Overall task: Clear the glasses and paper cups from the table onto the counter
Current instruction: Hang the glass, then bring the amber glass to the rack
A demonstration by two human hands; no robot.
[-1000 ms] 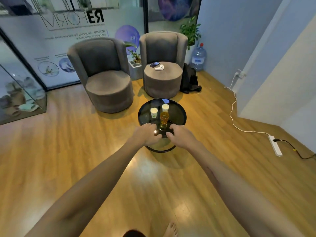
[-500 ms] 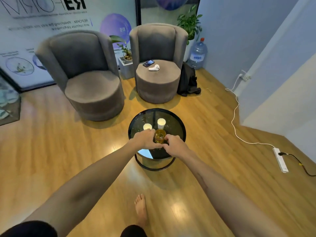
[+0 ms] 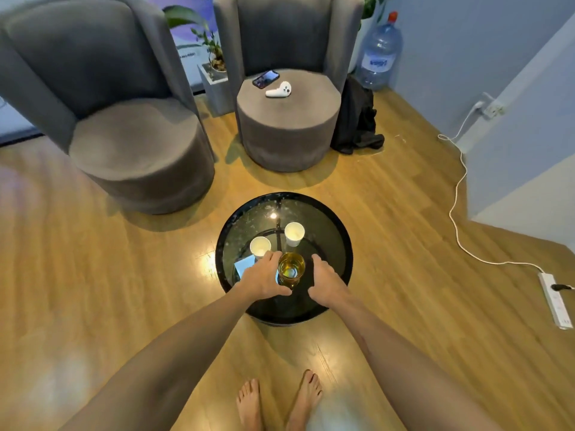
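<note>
I stand over the round black glass-topped table (image 3: 336, 231), both hands reaching for the clear drinking glass of amber liquid (image 3: 291, 270) that sits near its front edge. My left hand (image 3: 263, 279) curls its fingers against the glass's left side; whether it grips yet I cannot tell. My right hand (image 3: 325, 283) hovers just beside the glass, relaxed and holding nothing. Two white paper cups (image 3: 260, 246) (image 3: 294, 233) stand behind. I judge the glass heavy with liquid, smooth, breakable and apt to spill, best taken around its mid-wall and kept upright; the cups look light and crushable. Compared with half a second ago, my right hand has drawn off the glass, and the view has closed in on the table.
</note>
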